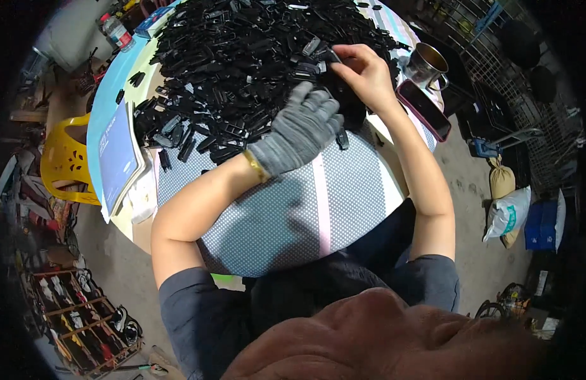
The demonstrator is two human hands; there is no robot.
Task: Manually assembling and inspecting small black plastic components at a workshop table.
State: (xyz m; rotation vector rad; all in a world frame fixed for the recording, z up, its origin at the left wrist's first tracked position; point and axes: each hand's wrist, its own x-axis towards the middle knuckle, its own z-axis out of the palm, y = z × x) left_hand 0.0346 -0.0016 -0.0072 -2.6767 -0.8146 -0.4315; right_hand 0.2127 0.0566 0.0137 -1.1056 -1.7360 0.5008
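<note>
Knit-gloved left hand [300, 130] rests loosely curled on glossy black plastic clips [242, 57]; bare right hand [366, 73] fingers pinch one clip [331, 57] on the worktop [293, 209].

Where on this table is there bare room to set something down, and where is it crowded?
Free: the dotted cloth at the near edge, between the gloved left hand, the right forearm and the blue booklet. Crowded: the far half under the heap of black plastic parts; the right rim holds a phone and metal mug.
</note>
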